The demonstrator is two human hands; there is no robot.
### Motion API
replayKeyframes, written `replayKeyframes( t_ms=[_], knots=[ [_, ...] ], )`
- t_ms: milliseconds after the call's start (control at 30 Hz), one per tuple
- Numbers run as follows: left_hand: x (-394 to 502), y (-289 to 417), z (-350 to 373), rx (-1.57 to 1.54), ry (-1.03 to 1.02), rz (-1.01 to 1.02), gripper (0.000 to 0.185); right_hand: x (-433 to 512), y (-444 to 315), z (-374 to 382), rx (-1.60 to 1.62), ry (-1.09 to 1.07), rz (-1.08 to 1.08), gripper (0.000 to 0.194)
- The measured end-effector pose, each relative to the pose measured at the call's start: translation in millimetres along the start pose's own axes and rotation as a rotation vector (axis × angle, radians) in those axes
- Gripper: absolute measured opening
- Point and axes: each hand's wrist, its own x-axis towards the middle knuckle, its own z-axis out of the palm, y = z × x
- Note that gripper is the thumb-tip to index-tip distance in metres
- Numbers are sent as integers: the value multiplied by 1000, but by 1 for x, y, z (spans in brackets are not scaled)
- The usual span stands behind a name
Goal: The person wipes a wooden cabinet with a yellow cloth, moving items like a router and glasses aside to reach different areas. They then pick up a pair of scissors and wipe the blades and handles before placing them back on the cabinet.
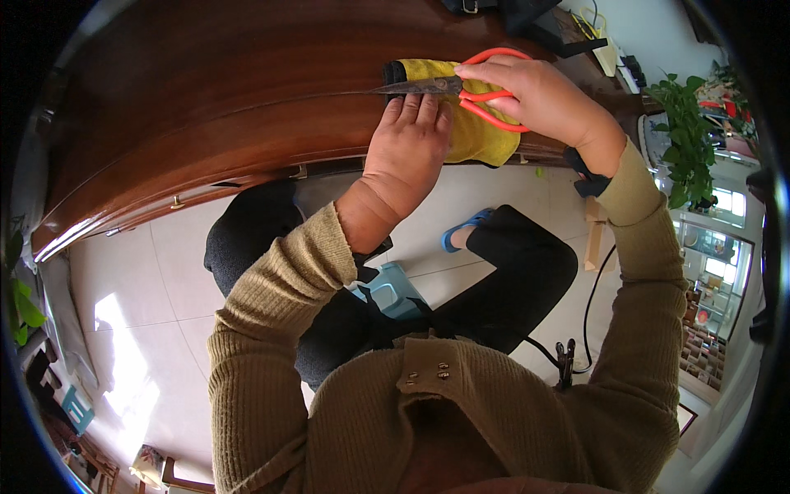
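Note:
A pair of scissors (pixel 426 85) with red-orange loop handles and dark metal blades is in my right hand (pixel 543 92), whose fingers and thumb are around the handles. The blades look closed and point left, lying across the upper part of a yellow cloth (pixel 487 145) with a black edge. The cloth lies folded or bunched on a brown wooden table (pixel 247 68), and part of it hangs at the front edge. My left hand (pixel 410 139) rests palm down on the cloth's left side, fingertips just below the blades. Its fingers hide part of the cloth.
A potted leafy plant (pixel 679 133) stands at the right. Dark straps or a bag (pixel 537 28) lie at the table's back, near a power strip (pixel 623 65). A light-blue plastic stool (pixel 395 290) is below me. A black cable (pixel 592 315) hangs beside my right arm.

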Motion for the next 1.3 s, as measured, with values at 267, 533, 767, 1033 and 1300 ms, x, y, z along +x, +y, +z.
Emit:
replayKeyframes(
  t_ms=[267, 533, 767, 1033, 1300],
  knots=[
    [0, 3, 1, -22, -47, -20, 57, -5, 4, 18, 103, -21, 79, 50],
    [-6, 5, 3, 17, -29, -1, 52, 7, 0, 12, 83, 15, -36, 50],
    [-5, 4, 4, -39, 31, -1, 40, 7, -3, 15, 180, -46, 43, 51],
    [-5, 3, 6, -50, 62, -4, 39, 8, 1, 9, 143, -78, 73, 50],
    [-5, 3, 3, 6, -1, -4, 49, 11, 2, 15, 180, -47, 13, 47]
  ],
)
